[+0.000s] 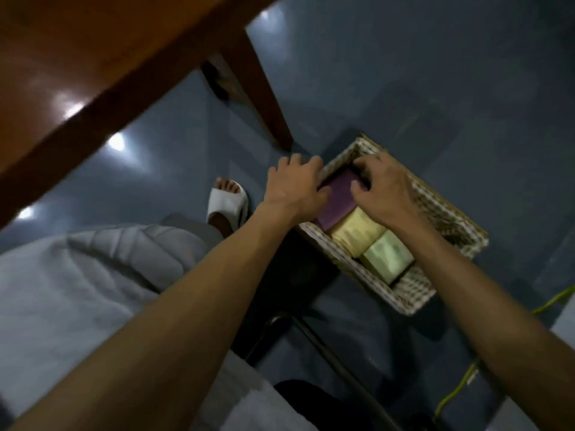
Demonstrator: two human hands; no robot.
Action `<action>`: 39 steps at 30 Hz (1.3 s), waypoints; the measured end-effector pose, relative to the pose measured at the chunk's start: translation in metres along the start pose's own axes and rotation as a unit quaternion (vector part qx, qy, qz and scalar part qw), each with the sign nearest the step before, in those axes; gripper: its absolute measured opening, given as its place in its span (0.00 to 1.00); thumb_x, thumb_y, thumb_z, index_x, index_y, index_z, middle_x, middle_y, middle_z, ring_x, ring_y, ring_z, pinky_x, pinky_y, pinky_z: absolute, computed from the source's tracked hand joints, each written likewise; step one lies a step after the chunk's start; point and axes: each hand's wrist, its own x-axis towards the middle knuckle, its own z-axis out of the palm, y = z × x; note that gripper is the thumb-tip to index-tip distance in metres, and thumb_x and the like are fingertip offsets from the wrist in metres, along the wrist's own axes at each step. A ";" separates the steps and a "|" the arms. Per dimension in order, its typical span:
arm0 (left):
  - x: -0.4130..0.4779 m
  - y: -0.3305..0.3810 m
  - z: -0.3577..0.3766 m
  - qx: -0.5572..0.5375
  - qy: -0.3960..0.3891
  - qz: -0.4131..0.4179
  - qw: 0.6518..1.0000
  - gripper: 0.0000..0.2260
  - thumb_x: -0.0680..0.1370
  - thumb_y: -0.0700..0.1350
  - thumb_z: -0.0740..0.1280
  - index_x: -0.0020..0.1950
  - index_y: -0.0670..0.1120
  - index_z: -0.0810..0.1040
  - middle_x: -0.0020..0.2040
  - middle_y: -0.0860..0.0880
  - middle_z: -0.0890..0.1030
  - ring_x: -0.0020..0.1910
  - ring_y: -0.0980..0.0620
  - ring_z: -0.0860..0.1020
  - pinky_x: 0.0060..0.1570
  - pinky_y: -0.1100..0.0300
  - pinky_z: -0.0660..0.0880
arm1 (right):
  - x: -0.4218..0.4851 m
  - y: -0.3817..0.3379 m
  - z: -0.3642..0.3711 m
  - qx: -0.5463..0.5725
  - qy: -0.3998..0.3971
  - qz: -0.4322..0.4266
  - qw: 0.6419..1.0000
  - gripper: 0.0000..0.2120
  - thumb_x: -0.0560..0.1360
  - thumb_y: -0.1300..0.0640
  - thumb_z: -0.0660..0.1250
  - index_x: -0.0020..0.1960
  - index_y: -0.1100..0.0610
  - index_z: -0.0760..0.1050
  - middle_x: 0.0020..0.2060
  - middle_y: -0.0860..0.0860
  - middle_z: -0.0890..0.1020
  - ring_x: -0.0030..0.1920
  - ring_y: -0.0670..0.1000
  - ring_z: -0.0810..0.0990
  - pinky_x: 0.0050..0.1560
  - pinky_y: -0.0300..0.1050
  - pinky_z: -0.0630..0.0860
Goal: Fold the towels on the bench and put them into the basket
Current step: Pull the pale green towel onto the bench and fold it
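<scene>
left hand (295, 185) + right hand (379, 188) grasp purple towel (337, 199) between them in basket (417, 293) | likely soft, light, floppy | hold folded edges

The bench (77, 73) is reddish-brown wood under a glossy varnish that catches bright highlights. The floor (404, 73) is smooth, shiny blue-grey. The basket (435, 209) is rough, pale woven strands. The purple towel (337, 197), yellow towel (357, 231) and green towel (387, 256) are matt cloth. The white slipper (228, 203) looks smooth and rubbery.
</scene>
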 end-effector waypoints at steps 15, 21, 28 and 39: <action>-0.122 -0.158 -0.204 0.053 0.239 -0.040 0.969 0.22 0.78 0.59 0.68 0.69 0.54 0.72 0.64 0.48 0.73 0.65 0.44 0.69 0.60 0.49 0.67 | 0.065 -0.294 -0.039 -0.005 0.050 -0.252 0.967 0.16 0.74 0.54 0.70 0.60 0.57 0.77 0.56 0.57 0.77 0.57 0.58 0.75 0.58 0.52 0.75; -0.182 -0.231 -0.231 0.059 0.271 -0.117 0.954 0.23 0.80 0.63 0.64 0.71 0.53 0.74 0.67 0.46 0.75 0.67 0.43 0.71 0.65 0.44 0.71 | 0.060 -0.406 -0.016 -0.016 0.008 -0.321 0.947 0.20 0.74 0.52 0.69 0.65 0.55 0.76 0.60 0.56 0.77 0.62 0.57 0.74 0.63 0.52 0.74; -0.259 -0.310 -0.235 0.035 0.288 -0.209 0.934 0.22 0.79 0.61 0.66 0.70 0.52 0.75 0.65 0.45 0.76 0.68 0.43 0.70 0.66 0.43 0.70 | 0.041 -0.503 0.018 -0.052 -0.062 -0.371 0.925 0.23 0.77 0.50 0.68 0.70 0.54 0.72 0.64 0.56 0.74 0.65 0.57 0.71 0.65 0.53 0.74; -0.379 -0.418 -0.213 0.001 0.328 -0.314 0.891 0.22 0.79 0.60 0.68 0.69 0.52 0.76 0.65 0.45 0.76 0.66 0.42 0.71 0.63 0.43 0.70 | -0.027 -0.612 0.082 -0.041 -0.109 -0.445 0.888 0.24 0.78 0.54 0.70 0.72 0.56 0.70 0.68 0.55 0.73 0.68 0.55 0.71 0.66 0.51 0.75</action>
